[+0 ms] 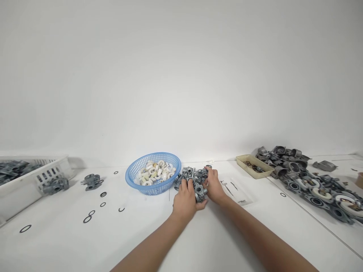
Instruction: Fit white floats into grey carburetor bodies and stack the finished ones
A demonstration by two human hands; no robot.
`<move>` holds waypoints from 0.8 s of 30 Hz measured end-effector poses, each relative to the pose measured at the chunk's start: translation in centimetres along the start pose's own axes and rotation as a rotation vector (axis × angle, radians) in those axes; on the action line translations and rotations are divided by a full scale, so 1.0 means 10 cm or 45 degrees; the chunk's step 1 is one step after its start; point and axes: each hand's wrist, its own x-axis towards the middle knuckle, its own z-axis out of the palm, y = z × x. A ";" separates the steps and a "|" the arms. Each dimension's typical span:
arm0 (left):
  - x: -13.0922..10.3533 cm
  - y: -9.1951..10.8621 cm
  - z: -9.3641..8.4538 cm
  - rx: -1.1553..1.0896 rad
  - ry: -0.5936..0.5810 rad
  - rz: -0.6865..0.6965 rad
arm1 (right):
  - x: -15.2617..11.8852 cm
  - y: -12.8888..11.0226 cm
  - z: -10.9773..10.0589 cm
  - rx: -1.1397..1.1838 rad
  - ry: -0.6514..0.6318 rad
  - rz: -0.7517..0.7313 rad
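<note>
A small cluster of grey metal carburetor bodies (195, 175) lies on the white table just right of a blue plastic basket (136, 172). My left hand (185, 200) rests on the near left of the cluster, with its thumb and fingers closed around one grey body (200, 192). My right hand (214, 184) lies on the cluster's right side, its fingers laid over the grey parts. Whether the right hand grips any one part is hidden by its fingers.
The blue basket holds several white and cream rings (155, 172). A white crate (34, 181) with grey parts stands at far left, a lone grey body (91, 181) and black O-rings (103, 194) beside it. A tan tray (253, 164) and a grey-parts pile (309, 179) sit right.
</note>
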 end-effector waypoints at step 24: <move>-0.14 -4.11 -1.68 0.206 0.353 -1.041 | -1.05 -0.60 -0.03 0.146 0.402 -1.450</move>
